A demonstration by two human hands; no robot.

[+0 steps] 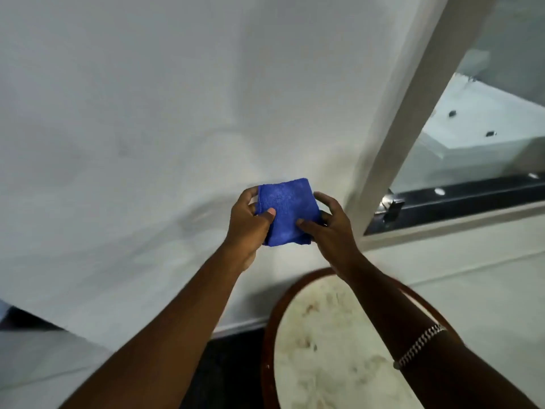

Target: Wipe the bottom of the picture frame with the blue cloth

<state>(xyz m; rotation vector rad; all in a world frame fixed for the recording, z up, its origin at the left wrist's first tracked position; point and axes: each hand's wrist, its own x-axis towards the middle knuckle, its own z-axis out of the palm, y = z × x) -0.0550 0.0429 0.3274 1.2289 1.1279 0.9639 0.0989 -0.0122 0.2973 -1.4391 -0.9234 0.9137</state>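
A folded blue cloth [287,209] is held up in front of a plain white wall, between both of my hands. My left hand [249,225] grips its left edge with the thumb pressed on the front. My right hand [330,222] holds the right edge, thumb on the front and fingers behind. To the right hangs a large picture frame [395,137] with a pale beige border and reflective glass; its left side slants across the view and its bottom rail [457,228] runs right of my right hand. The cloth is apart from the frame.
A round table [339,349] with a dark wooden rim and marbled pale top stands below my right forearm, close to the wall. A white baseboard [239,326] meets a dark floor at the bottom. A metal bracelet [421,346] sits on my right wrist.
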